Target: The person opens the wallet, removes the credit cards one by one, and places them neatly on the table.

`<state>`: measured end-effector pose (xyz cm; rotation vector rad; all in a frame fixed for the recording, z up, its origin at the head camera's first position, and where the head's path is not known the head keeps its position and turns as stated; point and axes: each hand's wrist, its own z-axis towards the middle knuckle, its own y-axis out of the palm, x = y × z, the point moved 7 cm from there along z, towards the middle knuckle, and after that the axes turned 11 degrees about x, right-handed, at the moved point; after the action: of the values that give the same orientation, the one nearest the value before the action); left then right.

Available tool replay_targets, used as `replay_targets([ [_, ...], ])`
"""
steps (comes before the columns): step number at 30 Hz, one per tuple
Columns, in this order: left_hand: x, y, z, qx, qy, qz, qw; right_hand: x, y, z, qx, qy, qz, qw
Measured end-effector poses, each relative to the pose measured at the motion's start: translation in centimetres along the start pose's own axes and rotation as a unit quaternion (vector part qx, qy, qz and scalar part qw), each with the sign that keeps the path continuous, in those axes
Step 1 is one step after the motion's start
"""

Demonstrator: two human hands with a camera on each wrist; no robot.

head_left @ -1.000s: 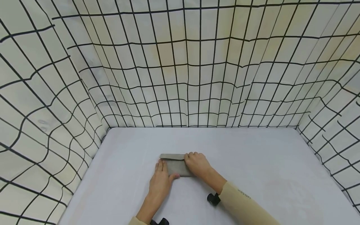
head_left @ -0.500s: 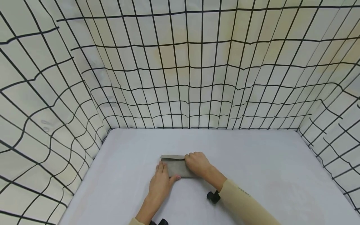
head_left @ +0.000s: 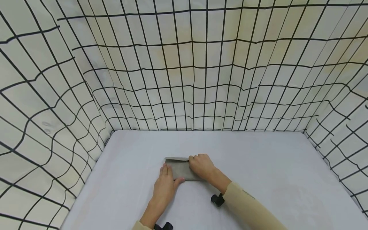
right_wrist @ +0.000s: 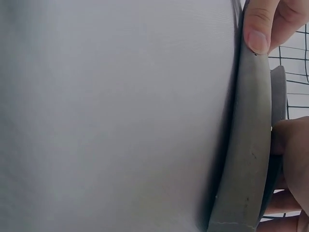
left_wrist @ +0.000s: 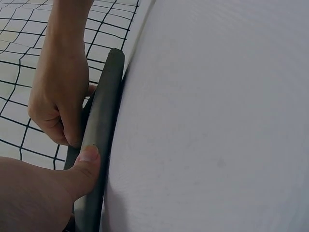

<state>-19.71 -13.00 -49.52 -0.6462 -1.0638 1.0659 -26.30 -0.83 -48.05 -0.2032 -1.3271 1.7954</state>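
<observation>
A grey, flat case with a flap point(head_left: 179, 169) lies on the white table, its long side facing me. Along its far edge, the flap point(head_left: 176, 158) stands raised. My left hand point(head_left: 164, 188) holds the case's left end, fingers lying over the top and thumb on the near edge. In the left wrist view that thumb point(left_wrist: 88, 159) presses on the case's thick grey side point(left_wrist: 99, 121). My right hand point(head_left: 202, 166) grips the flap at the right end with curled fingers. The right wrist view shows this hand point(right_wrist: 295, 164) behind the case's side point(right_wrist: 246, 145), partly hiding the flap point(right_wrist: 278, 92).
White table point(head_left: 258, 166) surrounds the case. Black netting point(head_left: 195, 86) over pale walls stands behind the table and on both sides. Each wrist carries a small black camera mount point(head_left: 217, 200).
The flap looks narrower from above than a second ago, tilting more upright under my right hand. Both hands stay in nearly the same place on the case.
</observation>
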Motion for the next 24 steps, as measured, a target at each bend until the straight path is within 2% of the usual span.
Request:
replay_targets([
  [9,0.1,-0.1,0.1,0.005,0.004,0.001,1.0,0.1,0.2,0.1,0.008,0.013,0.005,0.9999],
  [13,0.0,0.0,0.0,0.009,0.003,0.003,0.9999,1.2,0.6,0.8,0.004,0.057,0.017,0.9982],
  [16,-0.2,0.1,-0.1,0.004,-0.003,-0.003,1.0,2.3,1.1,1.4,-0.031,0.107,0.042,0.9929],
  [20,-0.3,0.1,-0.1,0.0,-0.007,-0.009,0.9999,3.0,1.8,1.6,-0.111,0.134,0.069,0.9822],
  [22,-0.4,0.0,-0.1,0.0,-0.008,-0.008,0.9999,3.2,2.1,1.6,-0.131,0.143,0.081,0.9777],
  [24,-0.4,-0.1,0.0,-0.001,-0.008,-0.008,0.9999,3.5,2.1,1.6,-0.133,0.152,0.097,0.9744],
])
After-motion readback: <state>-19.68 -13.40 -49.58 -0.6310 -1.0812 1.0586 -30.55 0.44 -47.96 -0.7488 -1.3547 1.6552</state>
